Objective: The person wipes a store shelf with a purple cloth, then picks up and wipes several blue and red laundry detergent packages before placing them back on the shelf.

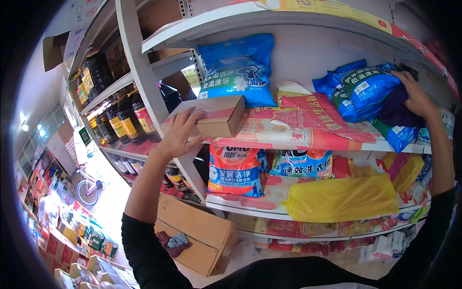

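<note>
My left hand (183,132) rests on the left end of a flat cardboard box (218,126), its fingers over the top and the thumb by the front face. The box lies on the middle shelf (270,139), before an upright blue bag of laundry powder (238,72). At the right, my right hand (415,92) holds a dark purple cloth (395,106) against a pile of blue laundry powder bags (375,85). Its fingertips touch the top bag. Another bag (399,135) juts over the shelf edge under the cloth.
Below stand a red-and-blue powder bag (234,173), another powder bag (303,164) and a yellow plastic bag (343,198). A white post (144,72) divides off shelves of dark bottles (126,119). On the floor, a large carton (195,231) carries crumpled cloths (175,244).
</note>
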### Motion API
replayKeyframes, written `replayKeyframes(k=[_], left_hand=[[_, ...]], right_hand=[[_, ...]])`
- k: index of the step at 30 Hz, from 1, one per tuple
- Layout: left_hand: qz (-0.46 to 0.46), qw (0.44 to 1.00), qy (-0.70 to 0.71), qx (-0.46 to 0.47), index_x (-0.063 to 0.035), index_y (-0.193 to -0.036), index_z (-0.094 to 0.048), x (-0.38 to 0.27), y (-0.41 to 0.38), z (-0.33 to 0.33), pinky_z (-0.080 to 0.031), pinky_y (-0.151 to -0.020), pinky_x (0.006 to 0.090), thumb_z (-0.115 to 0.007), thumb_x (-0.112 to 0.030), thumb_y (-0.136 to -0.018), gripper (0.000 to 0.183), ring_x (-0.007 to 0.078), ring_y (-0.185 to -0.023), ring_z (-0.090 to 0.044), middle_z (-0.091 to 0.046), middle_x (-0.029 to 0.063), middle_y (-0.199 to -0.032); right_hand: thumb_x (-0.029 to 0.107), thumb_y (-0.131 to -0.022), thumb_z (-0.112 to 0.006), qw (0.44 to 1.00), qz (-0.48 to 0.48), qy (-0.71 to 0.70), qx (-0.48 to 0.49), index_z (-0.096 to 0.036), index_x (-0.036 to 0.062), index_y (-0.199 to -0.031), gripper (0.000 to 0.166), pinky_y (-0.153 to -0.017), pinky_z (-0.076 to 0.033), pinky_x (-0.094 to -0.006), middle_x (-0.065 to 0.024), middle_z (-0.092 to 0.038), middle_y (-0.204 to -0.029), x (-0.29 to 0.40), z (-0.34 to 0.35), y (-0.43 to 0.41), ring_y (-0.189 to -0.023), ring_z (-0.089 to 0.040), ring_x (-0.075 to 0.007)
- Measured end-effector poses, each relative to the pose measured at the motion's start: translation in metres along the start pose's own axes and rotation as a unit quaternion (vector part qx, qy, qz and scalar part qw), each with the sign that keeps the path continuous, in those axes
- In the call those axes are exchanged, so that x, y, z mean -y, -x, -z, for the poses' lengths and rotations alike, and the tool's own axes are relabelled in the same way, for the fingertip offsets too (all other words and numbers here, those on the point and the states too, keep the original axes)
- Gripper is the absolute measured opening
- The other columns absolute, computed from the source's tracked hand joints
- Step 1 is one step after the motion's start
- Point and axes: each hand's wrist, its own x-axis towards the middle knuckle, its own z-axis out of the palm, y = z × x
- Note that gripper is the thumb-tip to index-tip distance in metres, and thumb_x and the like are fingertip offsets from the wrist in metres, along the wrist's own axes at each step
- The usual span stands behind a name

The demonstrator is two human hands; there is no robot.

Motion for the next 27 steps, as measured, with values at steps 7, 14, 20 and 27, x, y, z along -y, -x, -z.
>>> replayKeyframes(k=[7, 14, 20, 27], left_hand=[[0.032, 0.999, -0.012, -0.039, -0.0131, -0.121, -0.051, 0.013, -0.013, -0.010, -0.025, -0.100, 0.0459, -0.046, -0.055, -0.088, 0.054, 0.0319, -0.112, -0.043, -0.050, 0.0123, -0.119], [0.029, 0.996, -0.022, -0.083, -0.0119, -0.123, -0.050, 0.008, -0.005, -0.020, -0.025, -0.101, 0.0473, -0.049, -0.056, -0.086, 0.057, 0.0340, -0.115, -0.042, -0.048, 0.0161, -0.120], [0.001, 0.991, -0.026, -0.128, -0.0112, -0.117, -0.055, 0.004, -0.009, -0.022, -0.026, -0.100, 0.0463, -0.056, -0.050, -0.084, 0.052, 0.0325, -0.114, -0.043, -0.050, 0.0140, -0.115], [0.052, 0.994, 0.000, -0.095, -0.0112, -0.111, -0.058, 0.006, -0.003, -0.020, -0.031, -0.091, 0.0426, -0.058, -0.050, -0.082, 0.048, 0.0304, -0.101, -0.047, -0.053, 0.0114, -0.109]], right_hand=[[-0.017, -0.061, -0.052, 0.999, -0.007, 0.021, -0.028, -0.038, 0.0175, -0.136, 0.084, -0.105, -0.035, -0.0397, -0.0185, -0.039, -0.135, 0.005, 0.000, 0.007, -0.122, -0.042, -0.0402], [-0.015, -0.061, -0.054, 0.987, -0.014, 0.092, -0.129, -0.047, 0.0108, -0.124, 0.069, -0.097, -0.042, -0.0411, -0.0156, -0.046, -0.125, 0.063, 0.017, 0.005, -0.113, -0.050, -0.0383], [-0.002, -0.065, -0.059, 0.969, 0.215, 0.083, -0.085, -0.054, 0.0027, -0.111, 0.047, -0.089, -0.045, -0.0412, -0.0197, -0.051, -0.110, 0.158, -0.045, -0.038, -0.104, -0.051, -0.0376], [0.058, -0.076, -0.063, 0.942, -0.009, -0.281, 0.183, -0.037, -0.0072, -0.131, 0.090, -0.094, -0.041, -0.0352, -0.0278, -0.048, -0.126, 0.226, -0.105, -0.203, -0.117, -0.049, -0.0333]])
